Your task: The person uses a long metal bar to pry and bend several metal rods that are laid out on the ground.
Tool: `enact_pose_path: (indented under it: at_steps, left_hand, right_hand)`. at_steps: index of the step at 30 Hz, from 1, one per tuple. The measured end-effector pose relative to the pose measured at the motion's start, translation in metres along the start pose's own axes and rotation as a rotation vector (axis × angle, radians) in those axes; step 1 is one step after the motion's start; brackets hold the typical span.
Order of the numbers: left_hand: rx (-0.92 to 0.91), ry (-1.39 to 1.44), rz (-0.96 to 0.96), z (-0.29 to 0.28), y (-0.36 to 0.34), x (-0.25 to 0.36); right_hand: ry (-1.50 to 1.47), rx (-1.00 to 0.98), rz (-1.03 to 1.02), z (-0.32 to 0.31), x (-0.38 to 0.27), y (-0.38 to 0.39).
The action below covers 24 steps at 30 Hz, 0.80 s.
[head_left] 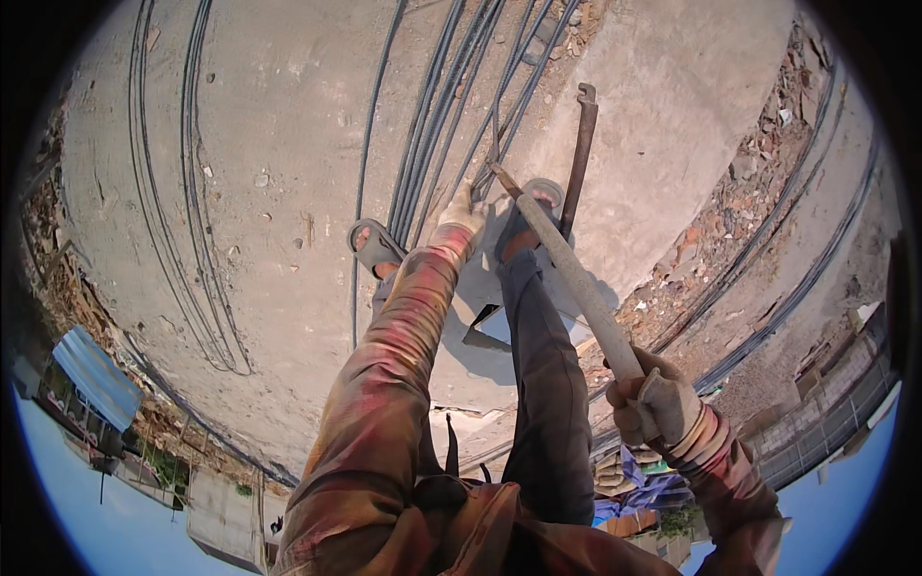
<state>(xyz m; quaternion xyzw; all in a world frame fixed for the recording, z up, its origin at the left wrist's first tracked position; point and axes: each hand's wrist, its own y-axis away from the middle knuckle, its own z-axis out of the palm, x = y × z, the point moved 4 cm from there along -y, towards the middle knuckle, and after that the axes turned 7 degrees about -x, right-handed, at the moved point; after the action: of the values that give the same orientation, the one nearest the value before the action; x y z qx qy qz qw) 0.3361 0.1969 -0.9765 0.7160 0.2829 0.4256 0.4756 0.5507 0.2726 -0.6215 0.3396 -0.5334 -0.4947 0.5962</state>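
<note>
My gloved left hand [461, 216] is closed on the steel rebar [485, 175] between my feet. My gloved right hand [651, 403] grips the near end of a long pale metal pipe [576, 274], which runs diagonally up to a dark, rusty tip beside that rebar, a little beyond my left hand. Just right of the pipe's far end lies a rusty bar [581, 158] with a hooked head. My sandalled left foot [373, 245] stands beside a long bundle of rods [413, 163].
More rods [192, 192] lie at the left on the concrete surface [663, 115]. Along the right runs a strip of broken rubble [672, 259] with further rods [788, 230]. At the rim are a blue corrugated sheet [96, 374] and a blue tarpaulin [639, 490].
</note>
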Motion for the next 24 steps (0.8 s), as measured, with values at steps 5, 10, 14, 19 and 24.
enact_pose_path:
  at_steps: [5, 10, 14, 19, 24]
  left_hand:
    - [0.013, -0.105, -0.046, 0.004, -0.008, -0.046]
    - [-0.062, -0.073, -0.103, 0.029, -0.080, -0.089]
    - [0.100, -0.092, -0.043, 0.033, -0.116, -0.113]
    - [0.019, -0.042, -0.114, 0.025, -0.124, -0.128]
    - [0.047, 0.034, -0.100, 0.043, -0.121, -0.147]
  right_hand:
    - [-0.112, -0.071, 0.042, 0.041, -0.010, 0.011]
    - [-0.208, -0.029, 0.127, 0.060, -0.023, -0.024]
    - [-0.212, 0.008, 0.096, 0.045, -0.013, -0.063]
    - [-0.097, -0.037, 0.083, 0.050, 0.010, -0.081]
    - [-0.083, 0.003, 0.083, 0.053, -0.005, -0.065]
